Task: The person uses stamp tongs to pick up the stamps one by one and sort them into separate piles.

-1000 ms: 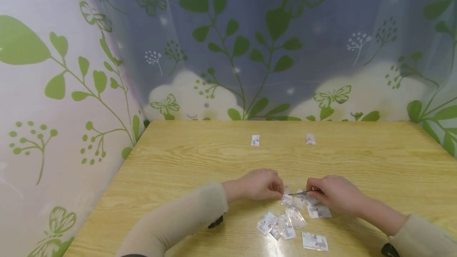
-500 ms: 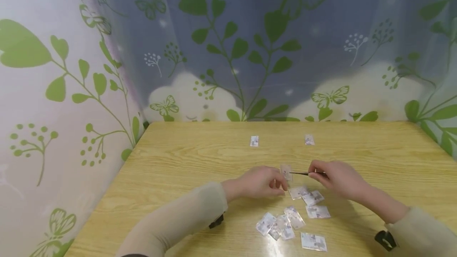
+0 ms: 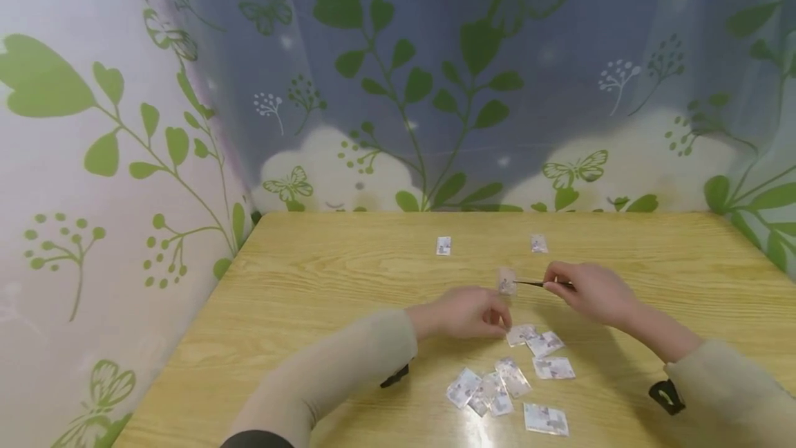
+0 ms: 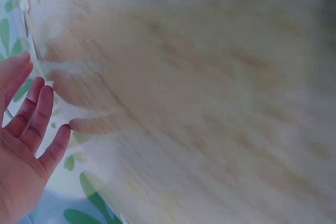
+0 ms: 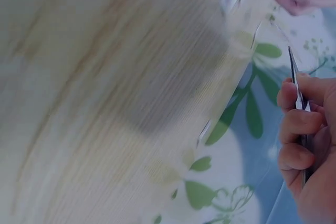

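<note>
The right-hand grip is clenched round a pair of tweezers, tips pointing to the person's left. At the tips is a small clear packet, located beyond the left hand, over the middle of the worktop; whether it is fully lifted cannot be told. The left-hand grip is released, its fingers loosely bent and its fingertips just beside the overlapping pair of packets; contact cannot be confirmed. The step in hand is judged to be moving one packet by tweezers. Maintain light, even pressure, pinch well inside the packet's edge and carry it flat; thin film probably twists if caught only at a corner. Use the free fingertips to steady neighbouring packets so that none drags along. Containers: the packets appear to be see-through sleeves with printed marks; any contents are too small to tell. Just nearer than the pair lies a lone packet. Towards the person lie a cluster of four, partly overlapping, and, to its right, the nearest packet. Towards the far edge lie a far left packet and a far right packet, well apart.
</note>
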`<move>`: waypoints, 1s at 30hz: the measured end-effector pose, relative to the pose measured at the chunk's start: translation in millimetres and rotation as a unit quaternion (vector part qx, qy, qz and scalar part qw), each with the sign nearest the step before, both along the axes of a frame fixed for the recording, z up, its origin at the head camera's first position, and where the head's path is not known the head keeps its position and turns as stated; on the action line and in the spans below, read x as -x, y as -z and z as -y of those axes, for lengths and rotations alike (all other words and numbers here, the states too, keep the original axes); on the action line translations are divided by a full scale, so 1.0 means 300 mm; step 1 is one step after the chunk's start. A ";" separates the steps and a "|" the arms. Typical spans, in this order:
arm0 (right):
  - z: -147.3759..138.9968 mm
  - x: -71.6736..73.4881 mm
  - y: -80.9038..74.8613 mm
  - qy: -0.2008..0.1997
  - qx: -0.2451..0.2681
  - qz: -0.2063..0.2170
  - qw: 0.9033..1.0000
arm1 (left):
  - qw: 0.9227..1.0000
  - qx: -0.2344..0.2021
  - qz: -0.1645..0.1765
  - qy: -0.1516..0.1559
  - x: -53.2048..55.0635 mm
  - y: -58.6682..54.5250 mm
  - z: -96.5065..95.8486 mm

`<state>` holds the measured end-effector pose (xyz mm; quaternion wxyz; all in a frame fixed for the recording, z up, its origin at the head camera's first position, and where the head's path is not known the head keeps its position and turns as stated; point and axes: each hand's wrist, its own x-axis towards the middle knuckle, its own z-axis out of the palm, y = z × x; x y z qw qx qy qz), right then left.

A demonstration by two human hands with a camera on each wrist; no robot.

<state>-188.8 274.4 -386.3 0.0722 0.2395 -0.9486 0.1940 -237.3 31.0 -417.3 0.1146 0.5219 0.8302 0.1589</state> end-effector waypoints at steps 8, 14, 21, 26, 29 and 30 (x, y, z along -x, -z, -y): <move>-0.086 0.026 0.006 0.028 -0.005 0.029 0.999 | 0.999 0.018 -0.031 -0.011 0.000 0.016 -0.026; -0.163 0.041 -0.011 0.046 -0.015 0.034 0.998 | 0.999 0.018 -0.034 -0.029 -0.014 0.015 -0.031; -0.238 0.094 -0.027 0.048 -0.036 0.046 0.997 | 0.999 0.022 -0.032 -0.038 -0.015 0.015 -0.029; -0.269 0.137 -0.014 0.052 -0.052 0.073 0.995 | 0.998 0.026 -0.033 -0.039 -0.014 0.023 -0.030; -0.276 0.166 -0.002 0.049 -0.061 0.075 0.994 | 0.998 0.028 -0.035 -0.040 -0.014 0.023 -0.032; -0.277 0.175 0.001 0.049 -0.064 0.073 0.994 | 0.998 0.028 -0.036 -0.041 -0.014 0.022 -0.032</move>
